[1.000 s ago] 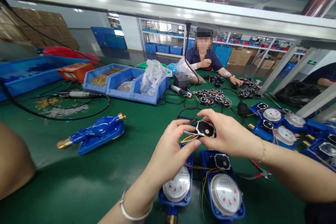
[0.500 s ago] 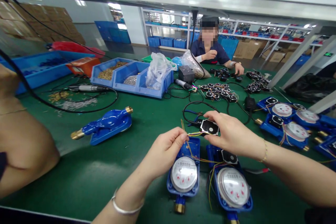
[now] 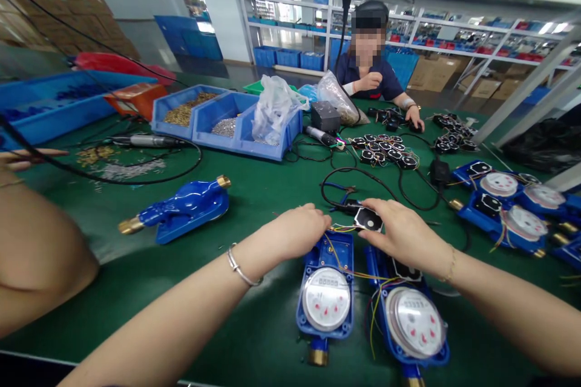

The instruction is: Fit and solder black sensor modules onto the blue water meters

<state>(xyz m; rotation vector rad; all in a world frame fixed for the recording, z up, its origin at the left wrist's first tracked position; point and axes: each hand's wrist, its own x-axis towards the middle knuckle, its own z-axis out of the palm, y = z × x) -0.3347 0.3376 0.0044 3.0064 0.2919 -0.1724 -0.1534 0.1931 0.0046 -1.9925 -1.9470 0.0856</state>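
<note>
My right hand [image 3: 402, 227] pinches a small black module [image 3: 368, 219] with a white edge, held above two blue water meters. Thin coloured wires run from the module to my left hand [image 3: 302, 228], whose fingers are pressed together on them. Just below my left hand lies one blue meter [image 3: 325, 299] with a round white dial and a brass end. Beside it on the right is a second meter [image 3: 415, 321], with another black module and loose yellow and red wires across it.
An upside-down blue meter body [image 3: 188, 208] lies to the left. Blue bins [image 3: 236, 148] of small parts, pliers [image 3: 347, 188], cables and black modules [image 3: 385, 148] lie beyond. More meters [image 3: 521, 221] are at right. A co-worker's arm [image 3: 40, 242] is at left; another person [image 3: 370, 75] sits opposite.
My left hand has turned palm-down, its forearm now flatter across the table. The view has shifted slightly. At far left the co-worker's hand has lowered and reaches towards the table.
</note>
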